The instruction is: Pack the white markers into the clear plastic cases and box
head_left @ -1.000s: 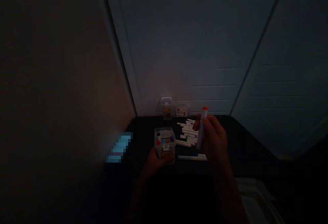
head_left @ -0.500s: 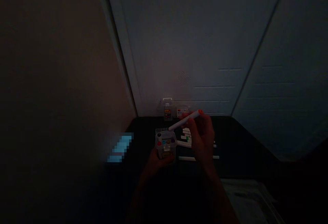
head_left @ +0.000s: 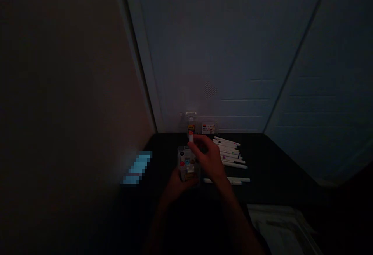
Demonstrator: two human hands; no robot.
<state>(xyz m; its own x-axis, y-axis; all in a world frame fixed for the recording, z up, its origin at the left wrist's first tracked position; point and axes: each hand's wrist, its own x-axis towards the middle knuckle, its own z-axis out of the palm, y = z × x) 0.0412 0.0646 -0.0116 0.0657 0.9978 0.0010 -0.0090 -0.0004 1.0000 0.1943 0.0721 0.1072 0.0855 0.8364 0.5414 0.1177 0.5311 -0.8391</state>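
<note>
My left hand (head_left: 178, 185) is wrapped round a clear plastic box (head_left: 190, 171) with a dark label on its front. Several markers (head_left: 187, 162) stand upright inside it, their red, blue, brown and black ends showing at the top. Over the back of the box, my right hand (head_left: 206, 154) pinches a white marker (head_left: 191, 137) with an orange-red end, held upright. Its lower part is hidden by the fingers and the box. Right of the box, several white markers (head_left: 230, 154) lie in a loose pile, and a few more (head_left: 239, 180) lie nearer me.
Against the pale panelled wall stand a clear case (head_left: 191, 121) and a smaller labelled box (head_left: 209, 128). The dark table (head_left: 271, 169) carries everything. A pale flat object (head_left: 282, 224) lies low at the right, and a bluish pixelated patch (head_left: 136, 168) is at the left. The room is dim.
My right hand has moved left with the marker and turned it from slanted to upright above the box. The pile of markers is now less covered. My left hand keeps its hold.
</note>
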